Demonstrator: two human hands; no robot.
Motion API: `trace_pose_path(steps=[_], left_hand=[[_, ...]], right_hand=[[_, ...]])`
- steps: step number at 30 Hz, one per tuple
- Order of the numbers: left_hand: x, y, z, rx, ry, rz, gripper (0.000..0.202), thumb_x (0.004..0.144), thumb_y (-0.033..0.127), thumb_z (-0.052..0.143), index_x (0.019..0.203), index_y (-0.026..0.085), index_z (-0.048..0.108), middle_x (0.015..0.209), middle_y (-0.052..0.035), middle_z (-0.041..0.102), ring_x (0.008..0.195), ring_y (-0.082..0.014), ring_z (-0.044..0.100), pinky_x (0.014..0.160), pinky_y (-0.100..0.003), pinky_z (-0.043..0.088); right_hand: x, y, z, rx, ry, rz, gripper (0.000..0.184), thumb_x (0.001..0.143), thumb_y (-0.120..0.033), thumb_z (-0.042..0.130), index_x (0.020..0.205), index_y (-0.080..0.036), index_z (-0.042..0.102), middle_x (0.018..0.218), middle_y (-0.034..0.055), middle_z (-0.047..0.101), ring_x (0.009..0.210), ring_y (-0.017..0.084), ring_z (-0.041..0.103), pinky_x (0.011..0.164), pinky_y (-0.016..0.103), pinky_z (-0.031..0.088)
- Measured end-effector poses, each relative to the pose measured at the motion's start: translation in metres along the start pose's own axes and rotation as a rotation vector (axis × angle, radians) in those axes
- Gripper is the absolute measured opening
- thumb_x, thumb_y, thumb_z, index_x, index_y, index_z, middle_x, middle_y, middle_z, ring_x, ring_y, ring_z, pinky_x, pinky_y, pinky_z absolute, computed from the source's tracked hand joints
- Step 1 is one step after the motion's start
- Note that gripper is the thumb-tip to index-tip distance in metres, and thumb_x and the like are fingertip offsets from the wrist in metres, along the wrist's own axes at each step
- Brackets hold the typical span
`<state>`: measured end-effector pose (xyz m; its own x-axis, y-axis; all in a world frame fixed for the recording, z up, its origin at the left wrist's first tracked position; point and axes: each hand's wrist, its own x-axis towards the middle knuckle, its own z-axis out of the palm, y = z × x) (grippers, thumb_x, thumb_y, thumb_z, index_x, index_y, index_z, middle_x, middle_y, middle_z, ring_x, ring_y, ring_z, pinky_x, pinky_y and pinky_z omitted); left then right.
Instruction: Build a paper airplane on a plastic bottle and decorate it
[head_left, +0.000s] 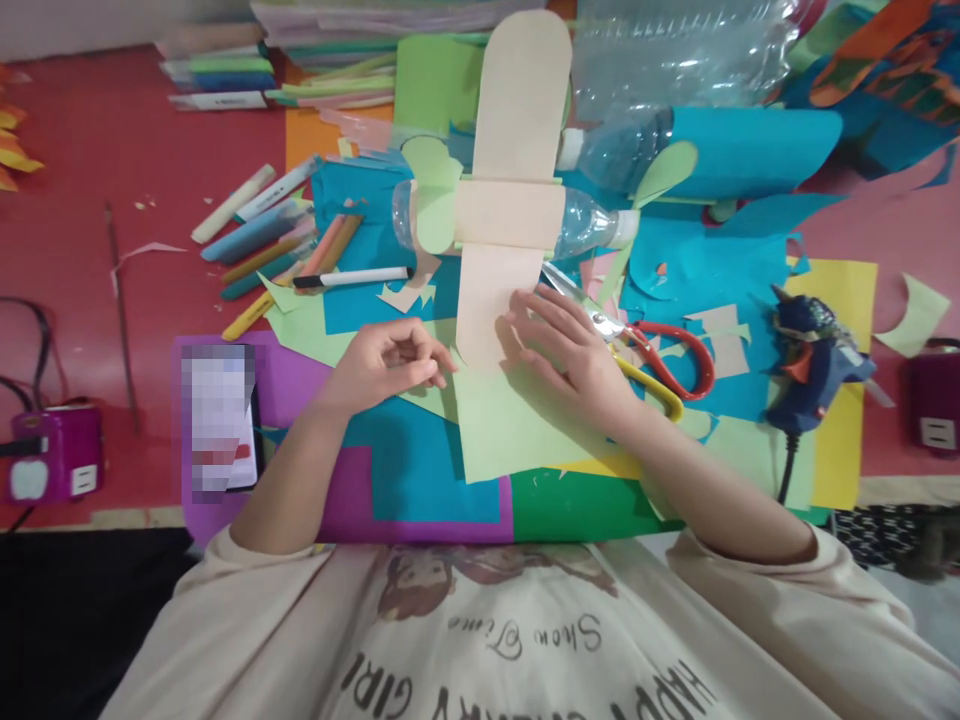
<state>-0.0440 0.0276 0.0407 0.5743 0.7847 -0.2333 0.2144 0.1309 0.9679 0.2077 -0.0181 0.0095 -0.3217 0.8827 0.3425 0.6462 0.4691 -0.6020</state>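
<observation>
Peach strip [491,290]: mid-counter [75,230], running from the far edge toward the near one, its lower end over a light green sheet [517,440] that perhaps serves as flat backing.
Right hand [574,365]: grip spread wide, palm down, grasping nothing; the fingertips rest on the strip's lower part, likely to steady it against the sheet.
Left hand [394,362]: grip loosely curled at the sheet's left border, thumb near index finger; I cannot tell whether it pinches anything small.
Clear bottle [589,222]: on its side, cap toward the right edge, a peach band [510,212] across it (whether band and strip are one piece, I cannot tell).
Scissors [660,355]: just beside the right hand, handles toward the right edge, seemingly within easy reach.
Glue gun [814,365]: nearer the right edge, apart from both hands, presumably out of their way.
</observation>
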Motion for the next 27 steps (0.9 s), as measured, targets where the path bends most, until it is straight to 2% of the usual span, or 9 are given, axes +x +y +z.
trace_pose_path(steps=[3, 5, 7, 9, 12, 17, 21, 24, 27], left_hand=[[0.003, -0.001, 0.007, 0.086, -0.072, -0.026, 0.025, 0.082, 0.043, 0.067, 0.092, 0.021, 0.061, 0.102, -0.0077, 0.072, 0.085, -0.0196, 0.073, 0.067, -0.027, 0.059], [0.005, -0.005, 0.013, 0.219, -0.073, 0.053, 0.027, 0.087, 0.042, 0.062, 0.106, 0.023, 0.063, 0.114, -0.0079, 0.069, 0.102, -0.0218, 0.070, 0.083, -0.031, 0.058], [0.008, -0.011, 0.018, 0.431, 0.063, 0.164, 0.024, 0.090, 0.037, 0.057, 0.110, 0.024, 0.062, 0.125, -0.0085, 0.065, 0.117, -0.0243, 0.062, 0.099, -0.038, 0.052], [0.010, -0.020, 0.019, 0.653, 0.255, 0.219, 0.025, 0.089, 0.034, 0.058, 0.112, 0.023, 0.061, 0.126, -0.0107, 0.064, 0.123, -0.0278, 0.057, 0.105, -0.045, 0.046], [0.012, -0.030, 0.022, 0.756, 0.315, 0.198, 0.040, 0.084, 0.034, 0.065, 0.120, 0.021, 0.055, 0.120, -0.0128, 0.066, 0.116, -0.0306, 0.060, 0.098, -0.047, 0.048], [0.009, -0.027, 0.034, 0.539, 0.219, 0.204, 0.053, 0.084, 0.027, 0.064, 0.133, 0.022, 0.043, 0.101, -0.0050, 0.069, 0.091, -0.0192, 0.067, 0.078, -0.029, 0.052], [0.008, -0.022, 0.043, 0.414, 0.208, 0.133, 0.049, 0.087, 0.028, 0.060, 0.132, 0.023, 0.041, 0.083, -0.0001, 0.068, 0.062, -0.0126, 0.058, 0.055, -0.023, 0.042], [0.007, -0.019, 0.045, 0.320, 0.192, 0.110, 0.047, 0.087, 0.028, 0.061, 0.130, 0.025, 0.044, 0.073, 0.0026, 0.063, 0.057, -0.0119, 0.053, 0.051, -0.023, 0.039], [0.005, -0.014, 0.038, 0.234, 0.193, 0.121, 0.046, 0.084, 0.027, 0.065, 0.127, 0.027, 0.048, 0.067, 0.0051, 0.057, 0.059, -0.0119, 0.054, 0.054, -0.023, 0.042]], right_hand=[[0.000, 0.002, 0.000, 0.015, -0.008, 0.026, 0.033, 0.097, -0.029, 0.046, 0.125, -0.025, 0.064, 0.139, 0.0095, 0.060, 0.137, 0.030, 0.048, 0.110, 0.057, 0.043], [0.000, 0.002, -0.001, 0.038, -0.014, 0.028, 0.034, 0.097, -0.029, 0.047, 0.127, -0.024, 0.062, 0.140, 0.0104, 0.059, 0.136, 0.030, 0.049, 0.110, 0.055, 0.044], [0.000, 0.001, -0.002, 0.062, -0.034, 0.033, 0.036, 0.097, -0.029, 0.046, 0.130, -0.024, 0.060, 0.142, 0.0114, 0.058, 0.135, 0.029, 0.050, 0.110, 0.053, 0.044], [0.000, -0.001, -0.002, 0.084, -0.057, 0.030, 0.037, 0.097, -0.029, 0.045, 0.132, -0.025, 0.059, 0.143, 0.0117, 0.056, 0.135, 0.028, 0.051, 0.111, 0.052, 0.044], [-0.001, -0.003, -0.003, 0.094, -0.056, 0.014, 0.038, 0.098, -0.028, 0.044, 0.133, -0.026, 0.057, 0.143, 0.0115, 0.057, 0.135, 0.027, 0.051, 0.112, 0.051, 0.044], [-0.001, -0.003, -0.003, 0.108, 0.047, 0.003, 0.036, 0.097, -0.025, 0.046, 0.131, -0.025, 0.057, 0.138, 0.0134, 0.060, 0.131, 0.026, 0.055, 0.107, 0.049, 0.049], [-0.002, -0.003, -0.003, 0.134, 0.042, 0.024, 0.037, 0.097, -0.024, 0.046, 0.132, -0.027, 0.057, 0.139, 0.0116, 0.059, 0.130, 0.028, 0.055, 0.105, 0.051, 0.050], [-0.001, -0.003, -0.003, 0.128, 0.056, 0.031, 0.036, 0.096, -0.025, 0.046, 0.130, -0.027, 0.060, 0.136, 0.0117, 0.061, 0.129, 0.028, 0.057, 0.104, 0.051, 0.052], [0.000, -0.003, -0.004, 0.108, 0.060, 0.043, 0.035, 0.096, -0.026, 0.046, 0.128, -0.025, 0.060, 0.135, 0.0119, 0.062, 0.128, 0.027, 0.057, 0.104, 0.049, 0.052]])
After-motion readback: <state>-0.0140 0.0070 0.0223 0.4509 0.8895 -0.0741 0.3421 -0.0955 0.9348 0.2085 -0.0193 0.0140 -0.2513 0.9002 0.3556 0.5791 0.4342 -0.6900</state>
